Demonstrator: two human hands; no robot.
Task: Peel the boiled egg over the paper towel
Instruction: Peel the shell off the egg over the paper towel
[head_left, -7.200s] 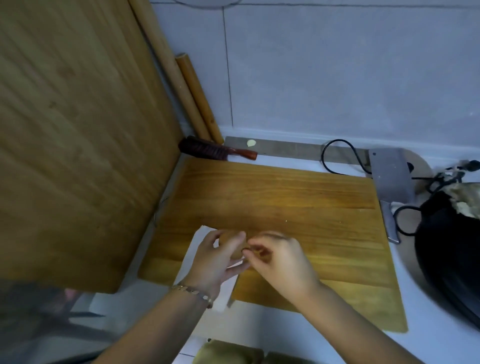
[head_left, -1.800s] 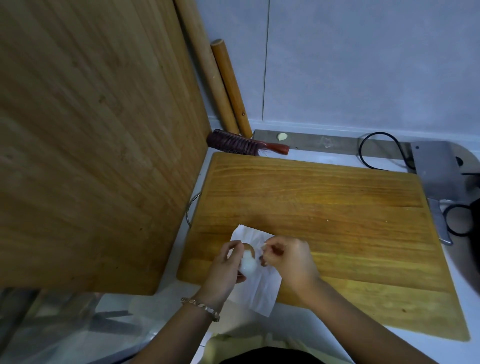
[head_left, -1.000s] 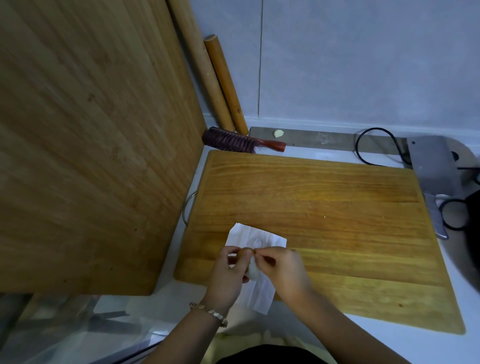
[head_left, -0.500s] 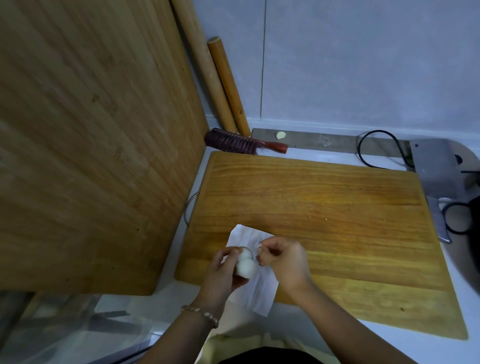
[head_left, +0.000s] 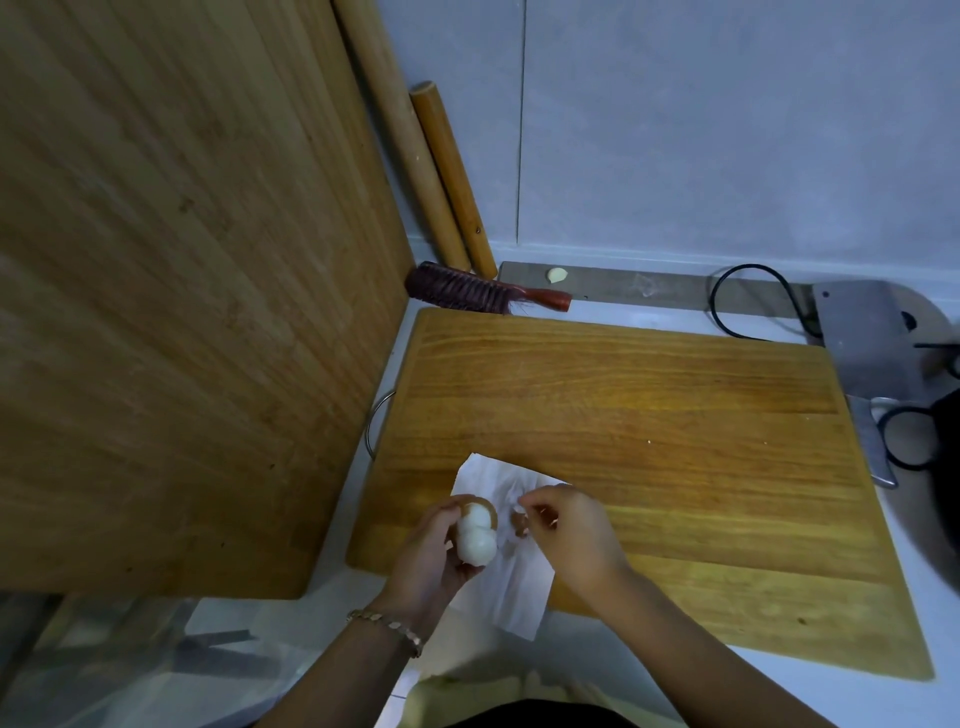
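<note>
Upright board (head_left: 171, 291) filling the left, cut off by the frame. Left hand (head_left: 431, 553) closed around the egg (head_left: 475, 535), mostly white, brown shell left at the far end. Held above the near left edge of the towel (head_left: 511, 582), spread on the flat cutting board (head_left: 649, 426). Right hand (head_left: 569, 530) pinched on a shell bit (head_left: 518, 522), partly hidden. Behind: brush (head_left: 478, 293), two dowels (head_left: 436, 176). Far right: cleaver (head_left: 865, 353), cord (head_left: 748, 301), dark object cropped, unclear.
</note>
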